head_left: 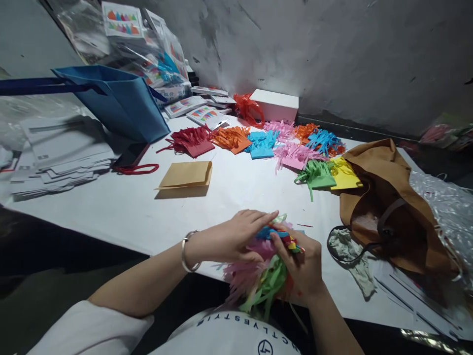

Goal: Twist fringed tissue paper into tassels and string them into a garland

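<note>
Both my hands hold a bundle of coloured fringed paper tassels [258,278] at the near edge of the white table [121,207]. My left hand [236,236], with a silver bracelet on the wrist, lies over the top of the bundle, fingers pressed onto it. My right hand [301,264] grips the bundle's right side, fingers pinched on its blue, red and yellow top. Pink and green fringe hangs down below the hands.
Stacks of fringed paper lie across the far table: red [192,140], orange [232,138], blue [262,144], pink [295,155], green [316,175], yellow [345,175]. A tan folded card [186,175], a blue bag [118,101], a brown bag [388,197], a white box [277,103].
</note>
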`<state>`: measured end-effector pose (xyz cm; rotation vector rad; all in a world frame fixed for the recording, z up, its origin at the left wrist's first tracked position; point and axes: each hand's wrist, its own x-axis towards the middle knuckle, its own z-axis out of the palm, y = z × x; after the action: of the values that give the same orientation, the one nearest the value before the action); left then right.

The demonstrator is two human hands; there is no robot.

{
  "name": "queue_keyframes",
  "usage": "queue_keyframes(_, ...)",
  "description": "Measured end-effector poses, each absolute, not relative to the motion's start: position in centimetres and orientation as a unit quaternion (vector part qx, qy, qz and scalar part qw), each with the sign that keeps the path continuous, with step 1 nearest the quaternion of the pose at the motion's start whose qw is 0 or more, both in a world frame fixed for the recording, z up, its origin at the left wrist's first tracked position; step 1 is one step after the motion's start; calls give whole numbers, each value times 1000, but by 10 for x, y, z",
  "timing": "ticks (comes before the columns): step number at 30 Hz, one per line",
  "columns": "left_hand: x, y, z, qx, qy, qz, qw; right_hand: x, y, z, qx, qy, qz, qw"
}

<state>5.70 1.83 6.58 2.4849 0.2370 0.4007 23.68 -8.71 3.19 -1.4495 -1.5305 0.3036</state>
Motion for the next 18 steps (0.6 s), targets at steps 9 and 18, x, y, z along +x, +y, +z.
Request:
queue_keyframes(9,89,-11,41,668,77,246,698,224,-95,50,-554,-556,304,540)
queue_keyframes(18,102,-31,-9,496,82,284,817,226,-88,52,-580,-629,76,512)
